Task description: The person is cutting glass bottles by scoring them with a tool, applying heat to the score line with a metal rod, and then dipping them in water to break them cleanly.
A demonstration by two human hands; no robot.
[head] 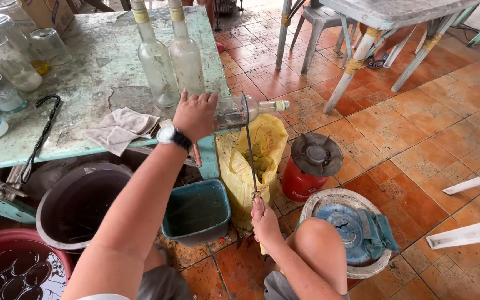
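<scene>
Here, head view: left hand (195,114) clamped on a clear glass bottle (240,110) held level off the bench's (101,55) right front corner, neck pointing right. Right hand (263,219) lower, closed round a thin rod (249,150) rising to the bottle.

Bare arms, black-strapped wristwatch (171,135)

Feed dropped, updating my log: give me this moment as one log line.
left hand: holds glass bottle sideways at table edge | right hand: grips thin tool looped around bottle | below: teal tub, yellow bag
</scene>
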